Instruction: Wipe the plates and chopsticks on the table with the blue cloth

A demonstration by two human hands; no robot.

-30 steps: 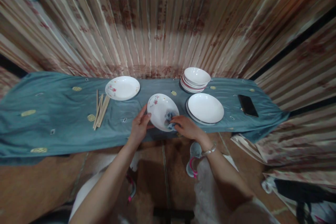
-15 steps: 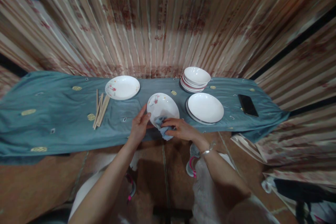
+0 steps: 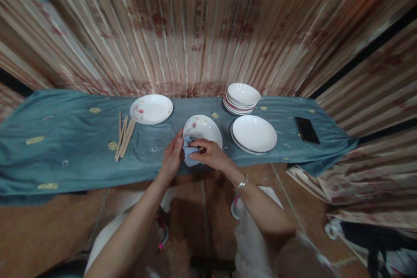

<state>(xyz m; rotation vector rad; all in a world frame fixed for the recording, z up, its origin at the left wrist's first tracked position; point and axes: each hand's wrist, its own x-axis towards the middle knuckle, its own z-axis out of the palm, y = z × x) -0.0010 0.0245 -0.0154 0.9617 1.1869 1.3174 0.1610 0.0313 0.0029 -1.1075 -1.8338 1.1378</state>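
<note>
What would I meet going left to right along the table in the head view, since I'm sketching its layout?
Chopsticks → flowered plate → second flowered dish → stack of white plates → black phone. The bowl stack overlaps the white plates' span, so it is left out.

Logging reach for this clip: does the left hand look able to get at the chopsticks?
Likely yes: no object stands between the left hand and the chopsticks, though it holds the dish at one side and would probably need to let go first.
</note>
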